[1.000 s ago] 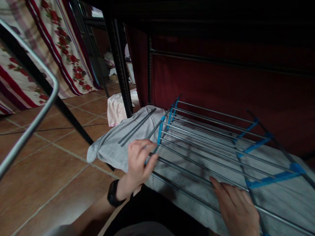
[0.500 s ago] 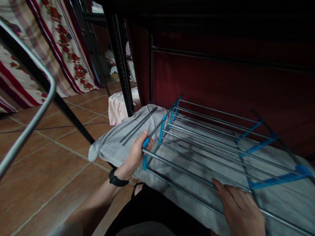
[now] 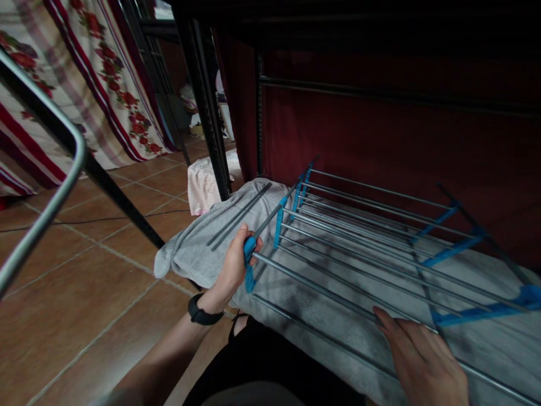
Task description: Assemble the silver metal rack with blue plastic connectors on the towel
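Head-worn camera looks forward, down past wearer's lap point(image 3: 274, 369); rack point(image 3: 315, 287) close below, tiled floor point(image 3: 84, 287) farther left.

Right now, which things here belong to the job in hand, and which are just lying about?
In the job:
left hand, gripping a blue end piece
right hand, touching a front rod
rack of grey rods and blue brackets

Lying about:
two loose rods, perhaps related
pale striped cloth
floral curtain

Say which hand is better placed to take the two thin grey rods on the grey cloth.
Probably the left hand: though holding a blue plastic fitting, it is nearer those rods; the right hand is farther, at a silver metal bar.
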`<state>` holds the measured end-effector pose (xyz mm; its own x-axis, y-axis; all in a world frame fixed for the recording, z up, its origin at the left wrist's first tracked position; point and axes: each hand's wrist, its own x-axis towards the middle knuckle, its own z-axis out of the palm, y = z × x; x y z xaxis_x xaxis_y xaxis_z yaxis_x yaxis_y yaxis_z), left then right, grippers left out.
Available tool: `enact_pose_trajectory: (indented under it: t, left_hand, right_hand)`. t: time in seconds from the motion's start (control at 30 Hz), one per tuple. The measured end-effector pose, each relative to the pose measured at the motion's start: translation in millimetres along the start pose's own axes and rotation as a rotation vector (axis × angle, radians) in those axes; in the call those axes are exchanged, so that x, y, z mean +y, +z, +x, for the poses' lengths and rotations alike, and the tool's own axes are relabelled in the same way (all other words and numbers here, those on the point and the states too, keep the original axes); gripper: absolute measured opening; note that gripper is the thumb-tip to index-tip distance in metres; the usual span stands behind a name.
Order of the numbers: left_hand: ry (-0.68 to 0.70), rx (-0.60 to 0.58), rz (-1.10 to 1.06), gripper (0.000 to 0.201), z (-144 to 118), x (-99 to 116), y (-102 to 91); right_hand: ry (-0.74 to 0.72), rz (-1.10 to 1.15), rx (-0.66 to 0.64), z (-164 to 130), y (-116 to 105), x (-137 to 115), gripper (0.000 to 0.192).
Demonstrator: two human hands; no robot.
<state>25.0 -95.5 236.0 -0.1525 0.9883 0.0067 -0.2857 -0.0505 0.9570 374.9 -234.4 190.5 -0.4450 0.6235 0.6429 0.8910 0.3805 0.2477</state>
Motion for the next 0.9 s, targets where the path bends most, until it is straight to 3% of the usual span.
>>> enact_pose_trajectory:
  t: [0.5,0.9]
  left_hand:
    - [0.016,0.061,0.079,0.054,-7,-4,7.7]
    - [0.006,0.047,0.083,0.054,-13,0,12.5]
  right_hand:
    - [0.017,0.021,0.005,3,-4,-4,0.047]
    - [0.025,0.030,-0.029,4,-3,-7,0.038]
